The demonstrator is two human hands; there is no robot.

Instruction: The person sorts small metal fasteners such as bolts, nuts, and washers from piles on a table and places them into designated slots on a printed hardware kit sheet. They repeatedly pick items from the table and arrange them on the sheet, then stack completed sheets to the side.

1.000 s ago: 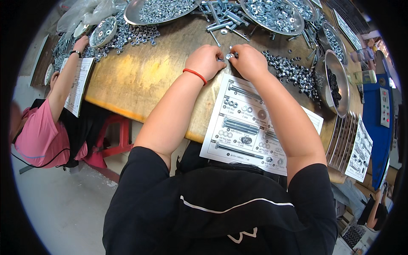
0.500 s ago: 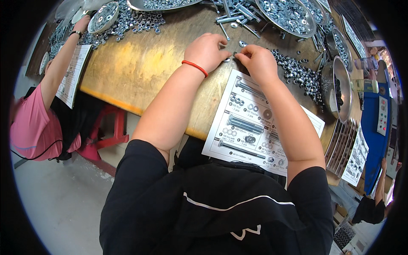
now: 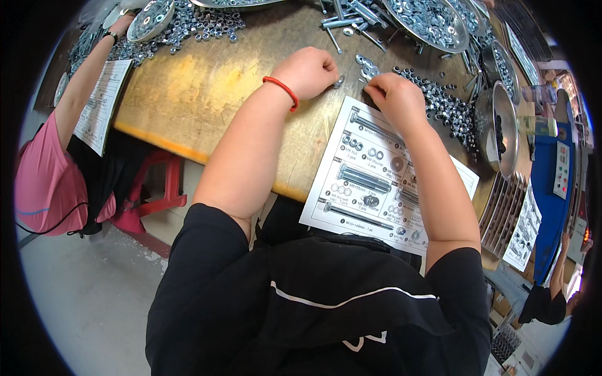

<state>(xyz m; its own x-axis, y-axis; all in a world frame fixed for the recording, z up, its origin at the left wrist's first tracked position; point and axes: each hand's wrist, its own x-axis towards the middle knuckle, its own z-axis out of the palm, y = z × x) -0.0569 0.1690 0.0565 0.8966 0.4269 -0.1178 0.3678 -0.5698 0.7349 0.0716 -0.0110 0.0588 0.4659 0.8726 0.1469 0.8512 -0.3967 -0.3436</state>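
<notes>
My left hand [image 3: 308, 71], with a red cord on its wrist, is closed with its fingers curled under. A round metal washer [image 3: 339, 81] shows at its fingertips; whether it is gripped or only touched cannot be made out. Across a small gap, my right hand [image 3: 397, 95] is closed in a pinch above the top of a printed parts sheet [image 3: 320, 203]. Anything between those fingertips is too small to name. Just beyond the right fingertips, a few shiny washers [image 3: 367, 64] lie on the wooden table [image 3: 207, 94].
Loose nuts [image 3: 448, 106] spread right of my right hand. Bolts [image 3: 351, 15] lie at the back beside a metal tray of washers [image 3: 461, 41]. A steel bowl [image 3: 509, 128] stands at the right edge. On the left, a person in pink [image 3: 56, 178] reaches toward a bowl [image 3: 135, 37].
My hands have drawn apart. The right has shifted right and toward me, uncovering more washers on the table. The left has moved only slightly, and its fingers are curled more tightly.
</notes>
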